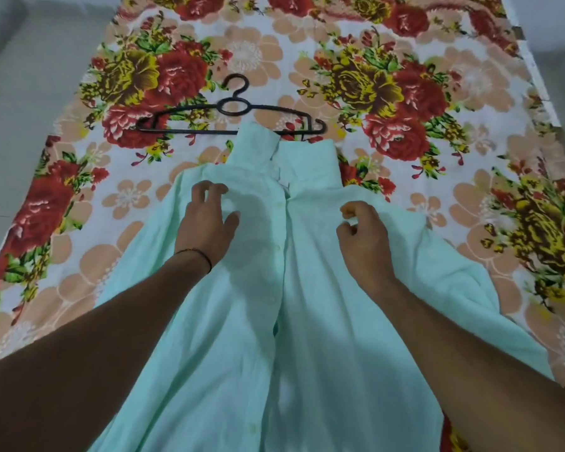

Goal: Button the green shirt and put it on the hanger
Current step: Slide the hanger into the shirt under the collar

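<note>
On the floral bedsheet [405,44], the green shirt [323,321] lay front-up, collar touching the hanger [190,131] at 12 o'clock. Left hand [206,223] pressed the cloth, fingers apart; right hand [366,243] fingers curled, grip unclear. I judged the placket mostly buttoned; next, the hanger goes into the collar.

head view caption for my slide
Left hand and right hand over a green shirt laid on a floral sheet, black hanger at its collar.
</note>
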